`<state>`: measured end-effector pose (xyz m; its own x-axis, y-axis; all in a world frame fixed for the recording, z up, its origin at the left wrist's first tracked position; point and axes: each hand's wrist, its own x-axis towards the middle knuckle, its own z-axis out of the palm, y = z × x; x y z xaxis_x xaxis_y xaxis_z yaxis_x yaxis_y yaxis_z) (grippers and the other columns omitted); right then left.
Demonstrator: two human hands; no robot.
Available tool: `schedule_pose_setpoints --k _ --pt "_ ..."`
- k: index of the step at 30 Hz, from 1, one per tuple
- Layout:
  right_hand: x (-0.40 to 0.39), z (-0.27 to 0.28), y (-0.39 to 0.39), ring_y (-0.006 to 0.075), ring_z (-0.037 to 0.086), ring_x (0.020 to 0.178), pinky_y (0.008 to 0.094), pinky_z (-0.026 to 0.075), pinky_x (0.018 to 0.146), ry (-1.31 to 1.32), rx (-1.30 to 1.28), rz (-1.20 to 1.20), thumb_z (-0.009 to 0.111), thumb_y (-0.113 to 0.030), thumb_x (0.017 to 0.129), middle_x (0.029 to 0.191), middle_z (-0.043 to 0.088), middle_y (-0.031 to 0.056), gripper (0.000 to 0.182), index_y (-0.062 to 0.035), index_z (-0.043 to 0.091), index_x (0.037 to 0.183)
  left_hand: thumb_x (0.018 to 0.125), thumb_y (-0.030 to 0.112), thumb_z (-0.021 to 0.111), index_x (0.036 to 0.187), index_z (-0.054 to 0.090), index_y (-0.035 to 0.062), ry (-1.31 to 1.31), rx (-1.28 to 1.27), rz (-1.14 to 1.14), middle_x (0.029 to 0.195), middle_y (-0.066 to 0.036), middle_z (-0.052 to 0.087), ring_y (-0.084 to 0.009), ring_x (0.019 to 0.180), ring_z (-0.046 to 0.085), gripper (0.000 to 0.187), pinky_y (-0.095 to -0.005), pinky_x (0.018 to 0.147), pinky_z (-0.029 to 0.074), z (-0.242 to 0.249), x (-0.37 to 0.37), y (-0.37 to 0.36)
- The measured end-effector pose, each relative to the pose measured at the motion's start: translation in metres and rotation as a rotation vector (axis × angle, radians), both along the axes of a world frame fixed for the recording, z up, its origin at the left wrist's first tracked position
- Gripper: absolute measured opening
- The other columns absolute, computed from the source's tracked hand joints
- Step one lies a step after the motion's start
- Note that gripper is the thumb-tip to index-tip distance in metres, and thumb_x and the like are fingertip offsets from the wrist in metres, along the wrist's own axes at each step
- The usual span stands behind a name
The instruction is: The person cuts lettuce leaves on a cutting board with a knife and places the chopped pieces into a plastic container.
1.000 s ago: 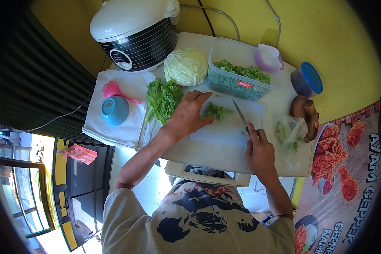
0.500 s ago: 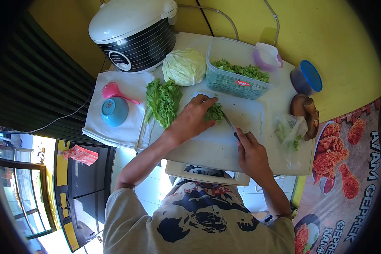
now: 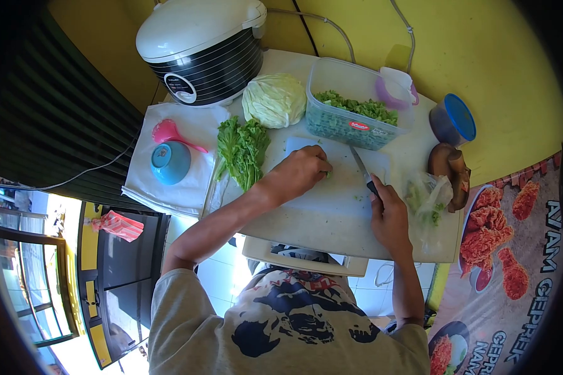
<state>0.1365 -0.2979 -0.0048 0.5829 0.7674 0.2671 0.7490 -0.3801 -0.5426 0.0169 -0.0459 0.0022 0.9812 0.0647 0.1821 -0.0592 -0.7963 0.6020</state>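
Closest to my remote eye, I've got the patterned shirt (image 3: 294, 319), and just past it the near edge of the white table (image 3: 319, 228). Here's the right hand (image 3: 391, 215), fingers wrapped round the black handle of a knife (image 3: 361, 164), blade slanting forward and left, its edge clear of the other hand. And the left hand (image 3: 301, 172), over the chopping board (image 3: 344, 194), is clenched on chopped lettuce (image 3: 328, 175); I see only a sliver of green at its fingertips, the rest hidden inside the curl. Crumbs of leaf dot the board between the two grips.

Just right of the knife hand I spot a clear plastic bag (image 3: 430, 197) with some green inside, and past it a brown object (image 3: 444, 165) I can't make out. Left of the left hand lies a bunch of leafy lettuce (image 3: 243, 150); farther left, an upturned blue bowl (image 3: 171, 162) and a pink ladle (image 3: 165, 131) rest on white cloth (image 3: 200, 169).

Now beyond both hands: a clear container (image 3: 331, 127) part filled with cut greens (image 3: 360, 107), and left of it a pale cabbage (image 3: 274, 100). Off to the far right I have a blue-lidded tub (image 3: 461, 119); at the far left, the big rice cooker (image 3: 206, 75).
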Motion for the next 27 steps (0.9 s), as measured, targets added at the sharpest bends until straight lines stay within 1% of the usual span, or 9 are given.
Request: schedule_pose_setpoints --k 5,8,11,14,15,18,21,24,27 --pt "0.004 0.000 -0.001 0.0354 0.068 0.076 0.0461 0.054 0.069 0.021 0.005 0.001 0.061 -0.004 0.098 0.096 0.064 0.0164 0.046 -0.0097 0.060 0.144 0.090 0.002 0.074 0.117 0.077 0.0034 -0.105 0.035 -0.059 0.110 -0.015 0.070 -0.0332 0.098 0.071 0.027 -0.0419 0.087 0.059 0.007 0.005 0.003" --pt "0.004 -0.001 0.000 0.0360 0.068 0.076 0.0464 0.054 0.069 0.011 -0.020 0.001 0.061 -0.005 0.099 0.096 0.065 0.0161 0.046 -0.0103 0.060 0.144 0.090 0.001 0.074 0.116 0.077 0.0049 -0.285 0.018 -0.052 0.111 -0.015 0.070 -0.0322 0.096 0.072 0.027 -0.0403 0.085 0.060 0.036 0.012 0.005" --pt "0.004 -0.001 0.000 0.0363 0.068 0.076 0.0468 0.054 0.068 -0.006 -0.025 -0.004 0.060 -0.006 0.099 0.097 0.065 0.0157 0.046 -0.0111 0.059 0.145 0.090 0.000 0.074 0.117 0.077 0.0067 -0.457 0.014 0.041 0.114 -0.014 0.071 -0.0322 0.096 0.073 0.028 -0.0396 0.084 0.061 0.072 0.024 0.009" --pt "0.004 -0.001 0.000 0.0361 0.068 0.076 0.0471 0.054 0.068 -0.012 -0.031 0.000 0.060 -0.006 0.099 0.097 0.065 0.0153 0.046 -0.0115 0.059 0.145 0.090 0.000 0.074 0.117 0.077 0.0078 -0.614 0.064 0.092 0.118 -0.013 0.071 -0.0325 0.096 0.074 0.028 -0.0398 0.083 0.061 0.086 0.050 0.026" --pt "0.004 -0.001 0.000 0.0360 0.068 0.076 0.0469 0.055 0.067 -0.021 -0.022 0.004 0.060 -0.006 0.099 0.097 0.065 0.0153 0.047 -0.0115 0.059 0.145 0.091 -0.001 0.072 0.121 0.075 0.0065 -0.570 0.099 0.111 0.122 -0.014 0.072 -0.0353 0.101 0.073 0.030 -0.0426 0.087 0.060 0.091 0.057 0.031" --pt "0.005 -0.004 -0.001 0.0356 0.068 0.075 0.0466 0.055 0.067 -0.032 -0.002 0.007 0.061 -0.006 0.099 0.096 0.065 0.0152 0.047 -0.0117 0.059 0.145 0.093 -0.001 0.068 0.125 0.072 0.0046 -0.460 0.192 0.100 0.124 -0.016 0.073 -0.0387 0.105 0.072 0.033 -0.0459 0.092 0.058 0.092 0.074 0.046" --pt "0.005 -0.004 -0.002 0.0352 0.069 0.075 0.0462 0.055 0.067 -0.015 0.005 -0.002 0.062 -0.006 0.099 0.096 0.065 0.0148 0.047 -0.0119 0.059 0.145 0.094 -0.001 0.066 0.128 0.070 0.0032 -0.354 0.165 0.096 0.127 -0.018 0.072 -0.0411 0.109 0.071 0.035 -0.0483 0.096 0.056 0.092 0.075 0.049" --pt "0.003 -0.002 -0.002 0.0348 0.069 0.075 0.0458 0.055 0.067 -0.009 0.008 -0.007 0.062 -0.007 0.099 0.096 0.065 0.0145 0.047 -0.0122 0.059 0.145 0.093 -0.001 0.068 0.129 0.070 0.0053 -0.603 0.434 0.132 0.120 -0.016 0.074 -0.0393 0.107 0.072 0.036 -0.0464 0.094 0.057 0.086 0.066 0.053" --pt "0.005 -0.003 -0.002 0.0345 0.069 0.074 0.0454 0.055 0.067 -0.010 0.007 -0.005 0.062 -0.007 0.099 0.096 0.065 0.0143 0.047 -0.0126 0.059 0.145 0.091 0.002 0.074 0.127 0.072 0.0072 -0.677 0.275 0.193 0.109 -0.016 0.074 -0.0362 0.107 0.070 0.037 -0.0442 0.095 0.057 0.083 0.037 0.040"
